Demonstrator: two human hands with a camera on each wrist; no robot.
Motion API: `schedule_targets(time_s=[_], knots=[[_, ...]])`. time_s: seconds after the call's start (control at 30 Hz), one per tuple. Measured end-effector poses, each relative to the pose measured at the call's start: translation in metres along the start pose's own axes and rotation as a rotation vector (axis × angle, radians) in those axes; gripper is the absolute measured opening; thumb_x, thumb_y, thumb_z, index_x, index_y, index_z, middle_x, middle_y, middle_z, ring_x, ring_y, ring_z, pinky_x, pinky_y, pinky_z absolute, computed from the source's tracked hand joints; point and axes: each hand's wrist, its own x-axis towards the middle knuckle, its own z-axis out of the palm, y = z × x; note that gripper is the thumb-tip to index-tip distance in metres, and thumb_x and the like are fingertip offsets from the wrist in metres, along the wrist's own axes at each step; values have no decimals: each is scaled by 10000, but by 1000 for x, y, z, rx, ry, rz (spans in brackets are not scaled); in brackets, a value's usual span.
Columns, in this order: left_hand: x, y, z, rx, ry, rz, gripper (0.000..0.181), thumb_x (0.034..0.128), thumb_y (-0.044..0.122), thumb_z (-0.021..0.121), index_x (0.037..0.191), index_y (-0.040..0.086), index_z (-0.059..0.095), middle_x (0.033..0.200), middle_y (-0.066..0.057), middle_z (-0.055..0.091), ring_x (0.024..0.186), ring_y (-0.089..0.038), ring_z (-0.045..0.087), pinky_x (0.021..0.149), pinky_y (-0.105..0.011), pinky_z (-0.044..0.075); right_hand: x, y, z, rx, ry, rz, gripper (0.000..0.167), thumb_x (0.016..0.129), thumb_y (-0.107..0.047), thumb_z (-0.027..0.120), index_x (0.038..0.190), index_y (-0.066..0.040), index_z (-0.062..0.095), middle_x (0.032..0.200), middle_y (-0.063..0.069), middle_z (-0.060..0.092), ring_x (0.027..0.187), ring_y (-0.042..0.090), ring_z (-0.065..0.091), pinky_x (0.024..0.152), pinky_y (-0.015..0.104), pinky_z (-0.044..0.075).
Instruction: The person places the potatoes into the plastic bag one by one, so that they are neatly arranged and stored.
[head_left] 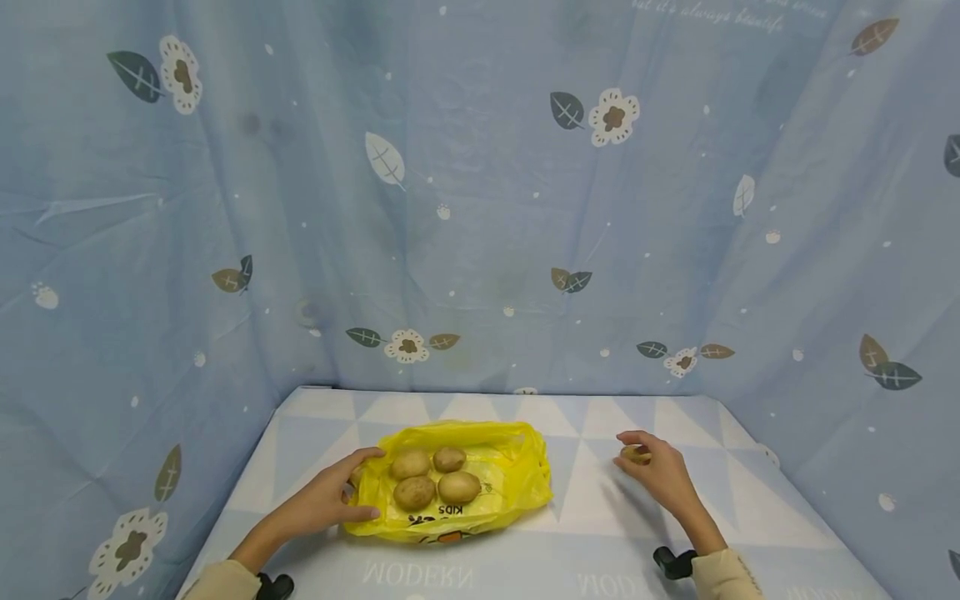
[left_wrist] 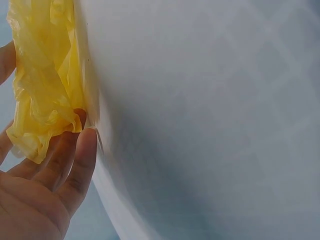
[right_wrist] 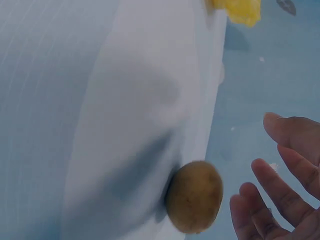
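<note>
A yellow plastic bag (head_left: 517, 492) lies spread on the table with its mouth up, and several potatoes (head_left: 413, 493) sit inside it. My left hand (head_left: 330, 496) holds the bag's left end, thumb near the front rim and fingers toward the back. In the left wrist view, its fingers reach around the crumpled yellow plastic (left_wrist: 45, 85). Off to the right, a single potato (right_wrist: 195, 197) rests on the table. My right hand (head_left: 660, 473) is beside that potato, fingers loosely bent and apart from it in the right wrist view.
The table (head_left: 585, 533) has a cloth with pale blue and white triangles. Blue curtains (head_left: 495, 208) with leaves and flowers hang behind it and at both sides. A dark strap (head_left: 673, 563) is on the right wrist.
</note>
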Motion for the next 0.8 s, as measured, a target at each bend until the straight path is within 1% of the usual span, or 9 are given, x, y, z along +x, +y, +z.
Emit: schedule_targets(time_s=[0.1, 0.2, 0.3, 0.5, 0.57, 0.67, 0.8], knots=[[0, 0, 0, 4, 3, 0, 854, 830, 349, 878, 1527, 125, 439, 1534, -187, 460, 1014, -246, 519, 680, -310, 483, -1, 6, -4, -21, 17, 3, 378, 865, -126, 841, 1216, -54, 719, 1161, 161, 721, 1025, 374, 646, 868, 551, 495], [0, 0, 0, 8, 5, 3, 852, 832, 352, 876, 1526, 123, 439, 1537, -187, 457, 1047, -254, 518, 689, -309, 486, -2, 13, -7, -32, 28, 12, 385, 863, -99, 840, 1221, -36, 716, 1185, 199, 708, 1041, 433, 634, 864, 580, 490], [-1, 0, 0, 10, 7, 5, 852, 833, 358, 874, 1526, 123, 439, 1538, -188, 456, 1062, -260, 517, 689, -308, 486, -1, 17, -11, -33, 30, 28, 404, 862, -109, 844, 1235, -26, 710, 1215, 231, 693, 1048, 469, 637, 841, 583, 513], [-1, -1, -1, 15, 5, 10, 856, 832, 360, 875, 1527, 119, 436, 1536, -189, 457, 1036, -251, 517, 680, -301, 485, -1, 27, -16, -46, 20, 52, 446, 864, -140, 848, 1262, -13, 691, 1250, 263, 670, 1044, 471, 634, 829, 571, 518], [-1, -1, -1, 12, 6, 13, 856, 834, 357, 874, 1528, 116, 435, 1535, -191, 458, 1033, -251, 519, 680, -301, 487, -1, 31, -15, -47, 10, 67, 458, 867, -147, 846, 1272, -9, 683, 1251, 271, 667, 1049, 475, 630, 836, 572, 510], [-1, -1, -1, 9, 6, 16, 854, 837, 357, 871, 1529, 115, 433, 1536, -194, 455, 1042, -254, 522, 681, -304, 489, -2, 36, -14, -41, -20, 109, 489, 880, -195, 838, 1296, -9, 662, 1268, 274, 656, 1058, 462, 624, 828, 555, 507], [0, -2, -1, 8, 2, 15, 852, 841, 360, 867, 1532, 118, 431, 1538, -190, 456, 1041, -246, 527, 680, -306, 494, -3, 41, -11, -8, -66, 155, 513, 900, -227, 821, 1328, -12, 638, 1303, 264, 640, 1066, 425, 618, 830, 498, 508]])
